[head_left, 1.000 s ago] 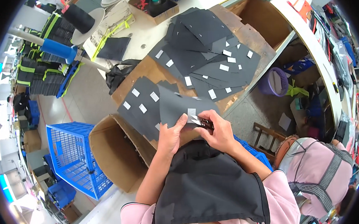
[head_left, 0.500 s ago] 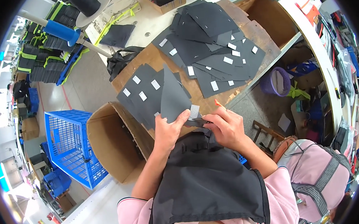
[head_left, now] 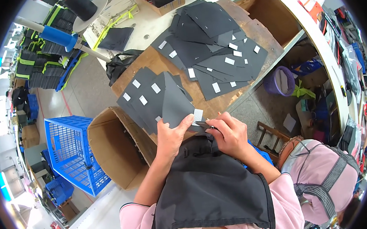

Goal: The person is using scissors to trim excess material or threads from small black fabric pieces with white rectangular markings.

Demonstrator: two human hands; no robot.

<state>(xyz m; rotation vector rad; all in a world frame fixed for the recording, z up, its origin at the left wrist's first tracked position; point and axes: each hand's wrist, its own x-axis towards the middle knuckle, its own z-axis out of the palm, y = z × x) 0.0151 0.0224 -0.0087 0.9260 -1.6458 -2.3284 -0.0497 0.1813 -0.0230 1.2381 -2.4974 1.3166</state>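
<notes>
A dark grey fabric panel (head_left: 175, 101) stands bent upward over the board's near edge, pinched between the thumb and fingers of my left hand (head_left: 171, 136). At its near right corner a pale label (head_left: 198, 114) shows, just beyond my left thumb. My right hand (head_left: 231, 133) is closed around a small dark-bladed tool (head_left: 202, 124) that looks like thread snips; an orange end pokes out above the fingers. Its tip reaches the panel's edge below the label. My fingers hide most of the tool. Left of the held panel lies a stack of similar labelled panels (head_left: 138, 101).
More dark panels (head_left: 230, 66) with white labels spread over the brown board (head_left: 198, 86). An open carton (head_left: 110, 151) and a blue plastic crate (head_left: 69, 155) stand at left. To the right are a purple basket (head_left: 279, 82) and a person in pink (head_left: 325, 173).
My right hand has turned slightly, and more of the dark blade shows at the panel's edge. The orange end sits lower. My left hand keeps its pinch on the panel.
</notes>
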